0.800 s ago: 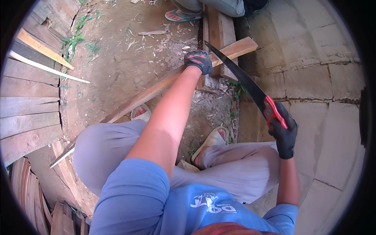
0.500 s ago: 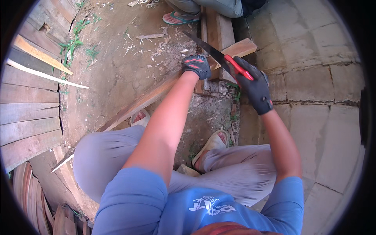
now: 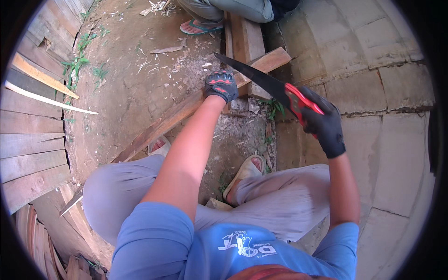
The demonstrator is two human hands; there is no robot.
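The wooden bar (image 3: pixel 175 115) lies ahead of the wearer, its long axis running obliquely from near the left knee (image 3: pixel 122 198), at lower left, to a free end at upper right, across a thicker beam (image 3: pixel 255 43). The left hand (image 3: pixel 220 87), in a black glove with red bars, is the nearer of the 2: it is clasped on the bar just left of the beam, its fingertips hidden. The right hand (image 3: pixel 323 120), likewise gloved, lies to the right of the bar and apart from it, closed around the red-and-black handle of a saw (image 3: pixel 261 79). The blade slopes up and to the left, crossing the bar's axis steeply between the left hand and the free end; whether its teeth touch the wood cannot be told. White lettering in several sizes marks the blue shirt (image 3: pixel 205 247); no writing can be made out on the saw or the 2 gloves.
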